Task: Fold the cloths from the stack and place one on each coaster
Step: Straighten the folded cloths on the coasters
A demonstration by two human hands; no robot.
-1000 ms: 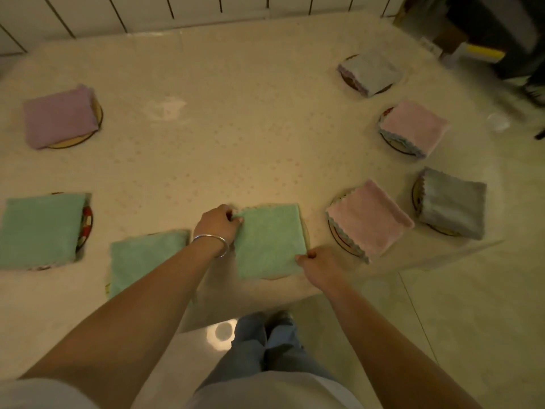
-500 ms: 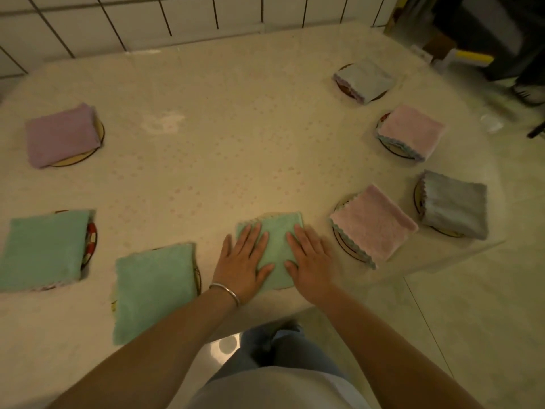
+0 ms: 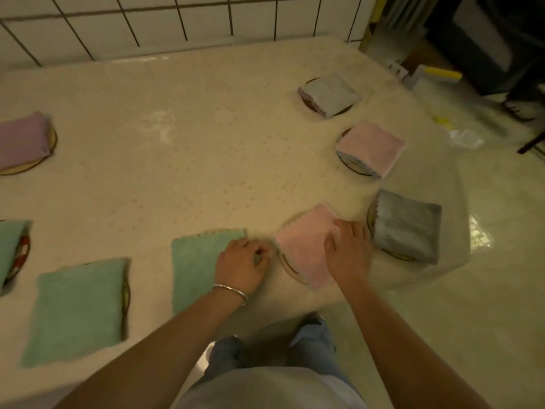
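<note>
A folded green cloth (image 3: pixel 194 270) lies near the table's front edge. My left hand (image 3: pixel 241 268) sits at its right edge, fingers curled onto the corner. Just to the right, a folded pink cloth (image 3: pixel 300 249) rests on a round coaster (image 3: pixel 286 268). My right hand (image 3: pixel 348 252) lies on that cloth's right corner with the fingers bent over it. The coaster under the green cloth is hidden. No stack of unfolded cloths shows in this view.
More folded cloths sit on coasters: green (image 3: pixel 79 308) and green (image 3: pixel 8 246) at the left, purple (image 3: pixel 20 140) at the far left, grey (image 3: pixel 330 94), pink (image 3: pixel 371 149) and grey (image 3: pixel 407 225) along the right. A tiled wall (image 3: pixel 177 22) backs the table (image 3: pixel 182 160).
Both hands first held, then pressed flat on the green cloth. Now my right hand has moved right onto the pink cloth, and my left hand has curled at the green cloth's right edge.
</note>
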